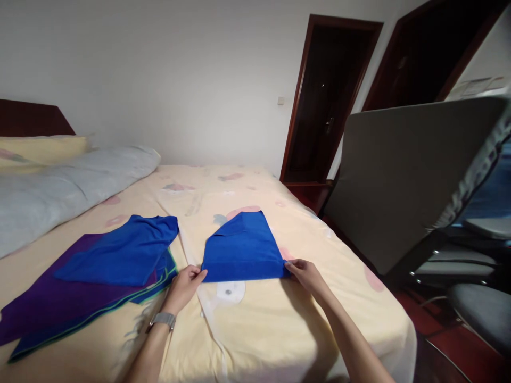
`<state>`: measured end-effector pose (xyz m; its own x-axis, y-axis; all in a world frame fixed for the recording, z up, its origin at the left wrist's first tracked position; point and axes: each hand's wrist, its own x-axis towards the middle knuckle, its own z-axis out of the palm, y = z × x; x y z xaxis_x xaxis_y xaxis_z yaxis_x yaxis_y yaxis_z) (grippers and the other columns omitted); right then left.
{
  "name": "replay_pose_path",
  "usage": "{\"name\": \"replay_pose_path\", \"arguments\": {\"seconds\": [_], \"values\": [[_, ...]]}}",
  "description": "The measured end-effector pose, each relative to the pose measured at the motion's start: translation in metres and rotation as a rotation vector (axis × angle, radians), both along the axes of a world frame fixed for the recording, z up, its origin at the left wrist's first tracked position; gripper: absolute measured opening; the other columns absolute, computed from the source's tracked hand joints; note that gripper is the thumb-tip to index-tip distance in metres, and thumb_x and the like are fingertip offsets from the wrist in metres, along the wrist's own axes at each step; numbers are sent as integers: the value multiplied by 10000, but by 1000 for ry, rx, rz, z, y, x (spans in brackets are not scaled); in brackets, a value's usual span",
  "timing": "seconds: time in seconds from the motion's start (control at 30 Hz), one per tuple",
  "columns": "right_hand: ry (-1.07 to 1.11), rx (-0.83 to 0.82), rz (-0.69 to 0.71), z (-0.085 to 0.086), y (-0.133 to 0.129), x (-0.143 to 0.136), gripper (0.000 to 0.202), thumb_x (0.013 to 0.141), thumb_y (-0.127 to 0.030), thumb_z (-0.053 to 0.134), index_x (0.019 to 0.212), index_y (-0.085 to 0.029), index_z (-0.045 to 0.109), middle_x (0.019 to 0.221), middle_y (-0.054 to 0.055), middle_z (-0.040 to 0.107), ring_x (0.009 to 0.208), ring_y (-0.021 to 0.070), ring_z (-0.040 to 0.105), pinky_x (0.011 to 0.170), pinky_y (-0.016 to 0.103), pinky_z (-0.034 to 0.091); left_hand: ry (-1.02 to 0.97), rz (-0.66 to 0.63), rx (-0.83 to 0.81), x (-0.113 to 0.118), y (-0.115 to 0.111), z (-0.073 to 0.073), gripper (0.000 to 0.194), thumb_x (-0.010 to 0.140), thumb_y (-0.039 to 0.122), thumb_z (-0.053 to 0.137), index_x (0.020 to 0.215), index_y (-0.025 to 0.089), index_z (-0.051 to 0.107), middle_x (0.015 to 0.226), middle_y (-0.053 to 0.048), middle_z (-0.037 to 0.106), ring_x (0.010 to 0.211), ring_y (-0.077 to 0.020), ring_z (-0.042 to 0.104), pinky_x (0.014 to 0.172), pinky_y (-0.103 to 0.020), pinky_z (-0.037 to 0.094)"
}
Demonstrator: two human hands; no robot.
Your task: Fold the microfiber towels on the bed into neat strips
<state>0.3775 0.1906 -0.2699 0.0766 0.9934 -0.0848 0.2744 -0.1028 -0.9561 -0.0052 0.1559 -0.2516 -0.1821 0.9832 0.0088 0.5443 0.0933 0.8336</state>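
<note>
At six o'clock from centre, one folded blue cloth (241,252) lies on the patterned sheet (287,330), plain-coloured, its far left edge slanting, its near edge straight. Your left hand (187,285) pinches its eight o'clock corner, thumb and fingers closed; your right hand (306,274) pinches its four o'clock corner likewise. At eight o'clock, at least three cloths overlap: loose blue cloth (120,258), purple cloth (43,298), green-edged cloth (66,330).

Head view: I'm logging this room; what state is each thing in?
Blue cloth: partly folded
Left hand: pinching its left corner
Right hand: pinching its right corner
Cloth pile: loosely layered
Bed sheet: spread, creased
Grey quilt: bundled
Door by wall switch: looks shut
</note>
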Motion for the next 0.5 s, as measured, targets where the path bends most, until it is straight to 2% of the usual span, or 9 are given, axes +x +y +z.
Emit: {"name": "replay_pose_path", "arguments": {"seconds": [0.07,0.13,0.23,0.3,0.4,0.5], "values": [[143,2,-1,0,-2,-3,287,789,-432,666,849,-153,694,882,89,748,856,239,716,732,307,600,-57,-18,2,2,1,0,407,712,616,596,773,214,578,718,-28,699,719,-236,703,565,-283,503],[222,-15,-16,2,-4,-6,289,782,-439,681,846,-158,669,835,87,740,789,226,718,726,324,607,-118,-13,-1,5,4,0,408,704,617,594,765,216,548,675,-16,677,658,-228,696,513,-275,484],[206,-24,-57,5,-3,-9,274,761,-425,701,823,-165,640,714,58,710,651,194,694,657,310,597,-185,17,11,9,6,2,435,688,623,613,796,213,518,683,-9,671,635,-219,689,510,-275,487],[186,-8,-77,7,-2,-7,252,734,-399,719,790,-172,624,708,52,704,658,189,687,644,290,581,-210,30,32,10,2,4,455,690,630,625,822,214,494,674,7,656,609,-204,672,509,-268,476],[157,20,-76,10,-8,1,260,693,-395,740,760,-178,613,751,64,715,728,210,696,659,283,568,-224,8,63,10,-13,9,444,723,618,629,847,225,466,608,48,597,554,-175,618,486,-245,429],[113,33,-11,8,-26,13,289,693,-434,720,775,-183,601,753,67,717,733,225,697,649,295,559,-181,-84,113,7,-39,9,375,797,566,610,892,231,472,604,63,563,592,-164,598,539,-244,436]]}}
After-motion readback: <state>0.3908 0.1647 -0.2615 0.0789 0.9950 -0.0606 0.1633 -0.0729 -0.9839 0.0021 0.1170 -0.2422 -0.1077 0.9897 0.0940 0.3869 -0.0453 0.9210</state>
